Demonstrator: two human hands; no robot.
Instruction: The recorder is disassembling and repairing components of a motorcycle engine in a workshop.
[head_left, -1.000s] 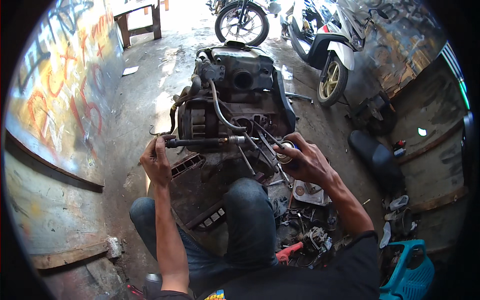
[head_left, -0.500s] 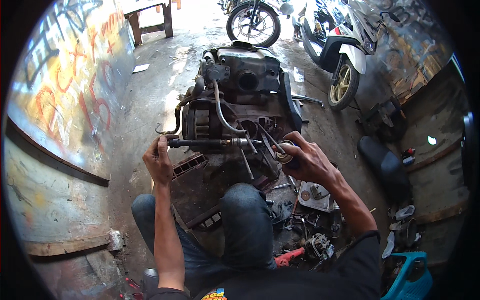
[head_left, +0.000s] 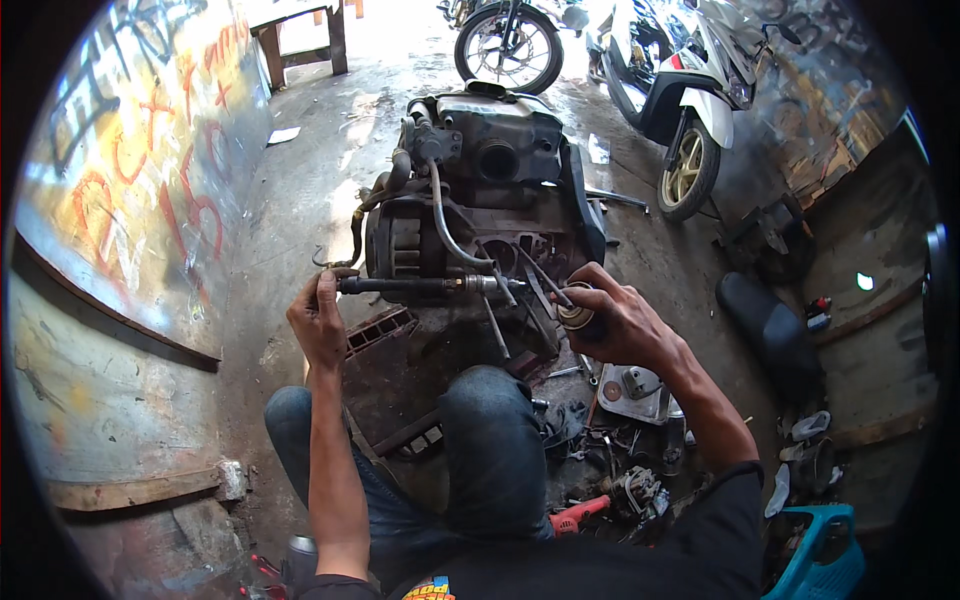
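In my left hand point(head_left: 318, 318) is one end of a long black ignition-coil stick point(head_left: 400, 286), pinched between thumb and fingers and held level. At its right end sits a silver metal piece point(head_left: 480, 284) that looks like a spark plug. My right hand point(head_left: 632, 325) is wrapped round a small spray can point(head_left: 577, 312), index finger over its top. The can's top is close to the silver tip, with a small gap between. Just beyond both hands stands a dirty engine point(head_left: 490, 215) with hoses and an open side; whether spray is coming out cannot be seen.
Below the engine lies a brown slotted part point(head_left: 380, 332). Tools and greasy parts point(head_left: 630, 450) lie on the floor by my right knee, near a metal cover point(head_left: 632, 388) and a red power tool point(head_left: 580, 513). A black seat point(head_left: 765, 325), a teal stool point(head_left: 820, 550) and a scooter point(head_left: 685, 95) are at the right.
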